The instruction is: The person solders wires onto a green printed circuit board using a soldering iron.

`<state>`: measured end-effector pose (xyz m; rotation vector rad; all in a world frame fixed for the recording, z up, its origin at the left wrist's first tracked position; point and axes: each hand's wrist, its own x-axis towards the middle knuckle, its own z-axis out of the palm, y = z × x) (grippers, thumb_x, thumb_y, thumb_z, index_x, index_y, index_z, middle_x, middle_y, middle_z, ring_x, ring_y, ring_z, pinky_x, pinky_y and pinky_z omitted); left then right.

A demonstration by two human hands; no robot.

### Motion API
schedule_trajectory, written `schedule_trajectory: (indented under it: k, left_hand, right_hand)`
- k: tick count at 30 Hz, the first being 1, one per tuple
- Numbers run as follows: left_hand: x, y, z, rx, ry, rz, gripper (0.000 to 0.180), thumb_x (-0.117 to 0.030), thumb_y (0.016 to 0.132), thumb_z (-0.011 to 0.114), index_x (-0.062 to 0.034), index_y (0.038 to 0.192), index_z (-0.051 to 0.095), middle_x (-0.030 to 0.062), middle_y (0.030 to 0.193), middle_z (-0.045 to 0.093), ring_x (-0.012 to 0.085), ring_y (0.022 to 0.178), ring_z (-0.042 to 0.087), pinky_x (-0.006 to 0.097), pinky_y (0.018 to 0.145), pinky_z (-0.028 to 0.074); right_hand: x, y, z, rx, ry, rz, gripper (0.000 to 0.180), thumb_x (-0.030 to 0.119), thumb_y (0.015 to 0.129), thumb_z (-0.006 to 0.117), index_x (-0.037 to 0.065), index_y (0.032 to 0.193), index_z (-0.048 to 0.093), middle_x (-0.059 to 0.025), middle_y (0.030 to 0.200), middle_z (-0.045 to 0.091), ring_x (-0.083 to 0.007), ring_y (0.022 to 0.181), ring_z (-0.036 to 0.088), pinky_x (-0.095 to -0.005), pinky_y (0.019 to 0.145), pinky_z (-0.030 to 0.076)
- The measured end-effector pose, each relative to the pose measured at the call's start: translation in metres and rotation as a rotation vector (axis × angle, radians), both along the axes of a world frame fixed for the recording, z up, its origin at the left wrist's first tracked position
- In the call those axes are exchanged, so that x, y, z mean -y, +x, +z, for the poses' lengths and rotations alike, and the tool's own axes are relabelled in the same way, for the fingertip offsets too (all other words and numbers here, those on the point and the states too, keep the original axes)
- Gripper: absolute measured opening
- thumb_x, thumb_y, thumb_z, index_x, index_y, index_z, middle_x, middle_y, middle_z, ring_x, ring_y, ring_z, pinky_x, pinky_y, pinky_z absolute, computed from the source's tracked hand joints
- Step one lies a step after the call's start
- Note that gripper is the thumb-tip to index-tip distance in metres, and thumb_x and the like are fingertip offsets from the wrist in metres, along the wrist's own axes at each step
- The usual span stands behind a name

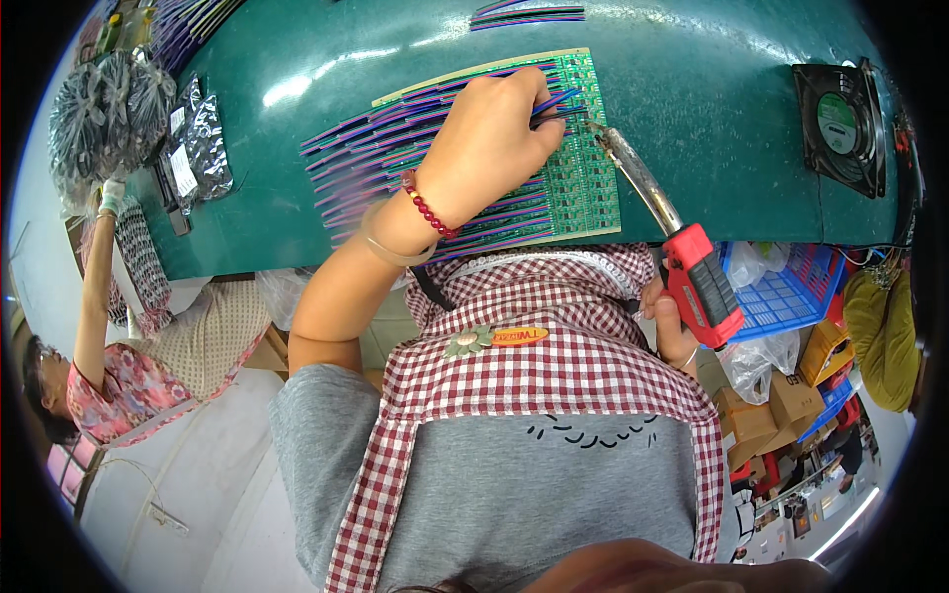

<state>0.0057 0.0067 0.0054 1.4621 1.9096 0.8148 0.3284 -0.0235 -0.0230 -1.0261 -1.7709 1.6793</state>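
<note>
In the head view, the green circuit-board panel (590, 203) lies at the upper centre of the frame on the green surface (712, 128), with rows of thin coloured wires (390, 143) running off toward its left. The left hand (506, 128) reaches over it, fingers closed, pinching a blue wire (565, 99). The right hand (674, 331), right of centre and partly hidden, grips the red-and-black soldering iron (700, 282), whose tip is at the panel's upper right part. The step in hand looks like soldering wire ends to the boards; the next move seems to call for a steady wire and precise tip contact.
</note>
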Motion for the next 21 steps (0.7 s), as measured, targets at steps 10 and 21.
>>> schedule_trajectory:
  k: [10, 21]
  left_hand:
    - [0.0, 0.0, 0.001, -0.01, -0.018, 0.0, 0.023, -0.015, 0.074, 0.07, 0.0043, 0.074, 0.057, 0.0207, 0.063, 0.058, 0.0325, 0.054, 0.057, 0.039, 0.055, 0.045]
    - [-0.001, -0.002, 0.003, -0.023, -0.025, -0.016, 0.024, -0.016, 0.074, 0.07, 0.0048, 0.076, 0.057, 0.0208, 0.063, 0.058, 0.0316, 0.055, 0.058, 0.039, 0.056, 0.046]
  right_hand:
    - [-0.001, 0.003, -0.002, -0.021, -0.02, 0.026, 0.05, 0.02, 0.096, 0.055, -0.007, 0.134, 0.038, -0.0069, 0.074, 0.051, -0.0125, 0.062, 0.046, -0.0291, 0.059, 0.043]
    - [0.0, -0.002, 0.003, 0.068, -0.046, -0.13, 0.018, 0.01, 0.08, 0.067, -0.003, 0.092, 0.067, -0.0084, 0.075, 0.066, -0.0169, 0.067, 0.063, -0.0298, 0.063, 0.05]
